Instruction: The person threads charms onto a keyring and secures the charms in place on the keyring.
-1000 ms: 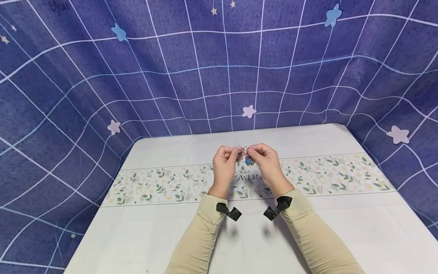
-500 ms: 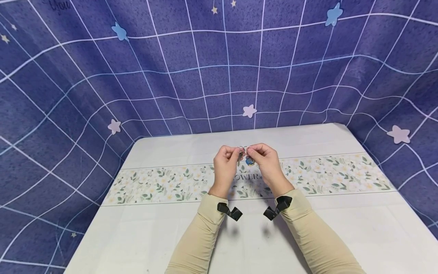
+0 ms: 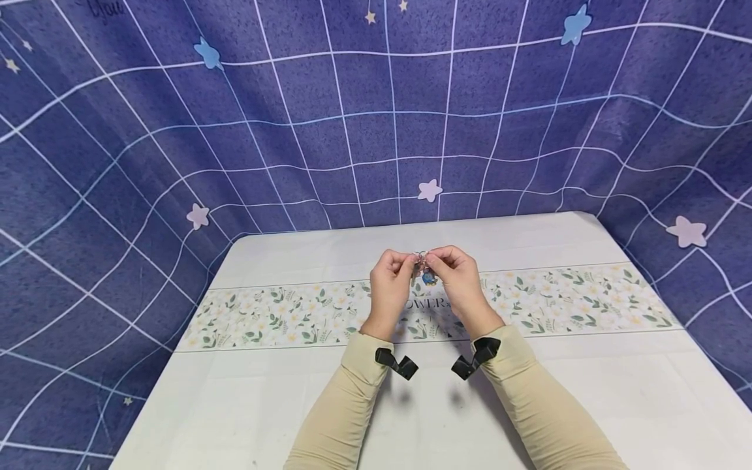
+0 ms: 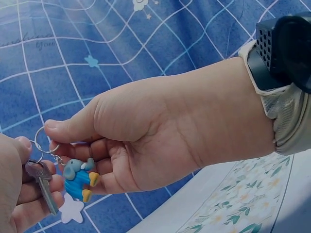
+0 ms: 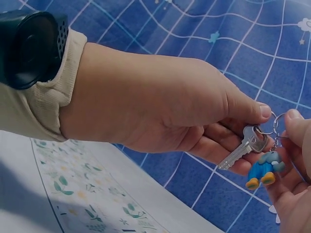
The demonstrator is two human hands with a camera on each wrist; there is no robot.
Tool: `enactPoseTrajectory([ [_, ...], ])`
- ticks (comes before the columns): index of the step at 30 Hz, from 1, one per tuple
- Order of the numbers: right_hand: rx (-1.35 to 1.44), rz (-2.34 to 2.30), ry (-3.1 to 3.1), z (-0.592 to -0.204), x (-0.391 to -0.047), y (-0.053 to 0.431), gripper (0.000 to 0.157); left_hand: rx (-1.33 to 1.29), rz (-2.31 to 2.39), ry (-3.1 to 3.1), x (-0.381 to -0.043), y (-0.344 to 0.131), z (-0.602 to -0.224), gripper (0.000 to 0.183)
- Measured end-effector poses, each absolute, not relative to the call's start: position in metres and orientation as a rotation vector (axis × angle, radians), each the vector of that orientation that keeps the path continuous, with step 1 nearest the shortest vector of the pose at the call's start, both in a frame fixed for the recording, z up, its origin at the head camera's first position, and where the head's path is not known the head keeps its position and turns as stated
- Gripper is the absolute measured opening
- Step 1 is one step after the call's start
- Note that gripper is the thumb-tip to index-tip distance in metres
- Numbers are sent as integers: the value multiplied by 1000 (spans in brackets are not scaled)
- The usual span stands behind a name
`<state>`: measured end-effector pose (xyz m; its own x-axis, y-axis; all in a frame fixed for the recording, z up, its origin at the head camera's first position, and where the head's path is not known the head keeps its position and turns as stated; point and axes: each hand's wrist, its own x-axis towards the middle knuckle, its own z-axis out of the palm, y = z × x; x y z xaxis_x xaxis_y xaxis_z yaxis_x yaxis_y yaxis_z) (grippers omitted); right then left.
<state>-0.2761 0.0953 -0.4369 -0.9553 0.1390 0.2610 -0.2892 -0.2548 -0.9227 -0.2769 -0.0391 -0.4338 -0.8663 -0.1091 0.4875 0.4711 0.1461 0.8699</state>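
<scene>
In the head view my left hand [image 3: 390, 287] and right hand [image 3: 462, 281] meet fingertip to fingertip above the table. Between thumb and fingers the left hand pinches a thin metal ring [image 5: 262, 127], from which a silver key [image 5: 239, 151] hangs. My right hand pinches a second split ring [image 4: 45, 146]; a short chain joins it to a small grey elephant charm [image 4: 77, 179] in blue clothes with yellow feet. The two rings cross and overlap in both wrist views. Seen from the head, the fingers partly cover rings and key.
A white tablecloth [image 3: 282, 405] with a floral band [image 3: 564, 303] and printed lettering lies under the hands. Behind and beside the table hangs a purple-blue curtain [image 3: 294, 143] with grid lines and stars. A small black camera sits on each wrist.
My left hand has moved slightly right toward the right hand, carrying the key. The gap between the two rings has closed, and they overlap now. The right hand has hardly moved.
</scene>
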Motion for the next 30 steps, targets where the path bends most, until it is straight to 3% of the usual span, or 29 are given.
enactPoseTrajectory([
  [3,170,2272,-1705,-437,-276,94,23,-351,-1803,-1986,-277,-39,-434,13],
  [9,162,2236,-1716,-438,-277,93,7,-390,-1876,-1969,-278,-41,-434,14],
  [21,168,2234,-1710,-438,-277,92,11,-367,-1876,-1972,-278,-41,-434,14],
  [26,175,2162,-1729,-436,-275,90,6,-390,-1891,-1950,-279,-40,-435,14],
  [30,174,2074,-1770,-436,-274,89,12,-399,-1893,-1946,-279,-39,-434,12],
])
